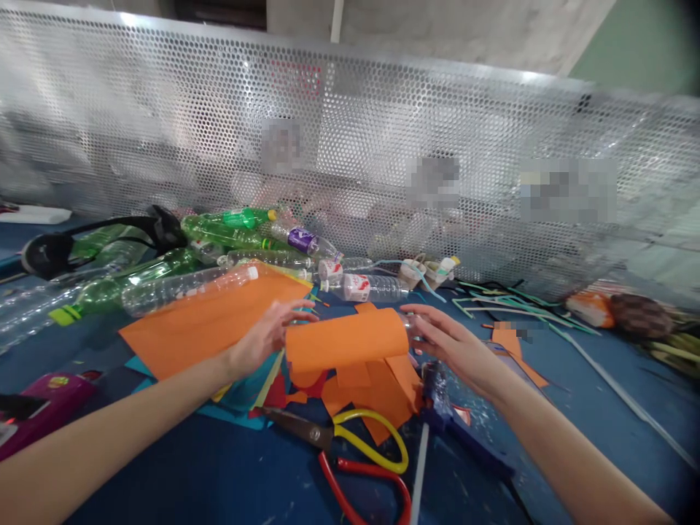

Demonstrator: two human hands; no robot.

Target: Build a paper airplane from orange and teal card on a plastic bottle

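Between my two hands lies a clear plastic bottle wrapped in orange paper (348, 340), held sideways above the paper scraps. My left hand (272, 332) curls at its left end, with the fingertips partly hidden behind it. My right hand (440, 337) grips the right end, where a bit of clear plastic shows past the paper. Below are orange paper offcuts (377, 397) and a pair of scissors (322, 436) with one yellow and one red handle. Beside my right forearm rests a blue glue gun (464, 432), and a thin whitish stick (420, 474) lies near it.
Several plastic bottles (230, 233), green and clear, pile up behind on the blue table (180, 474). An orange sheet (213, 313) lies left. Headphones (109, 233) and a magenta device (49, 408) are further left. Strips (519, 310) lie right; a perforated metal panel (355, 138) stands behind.
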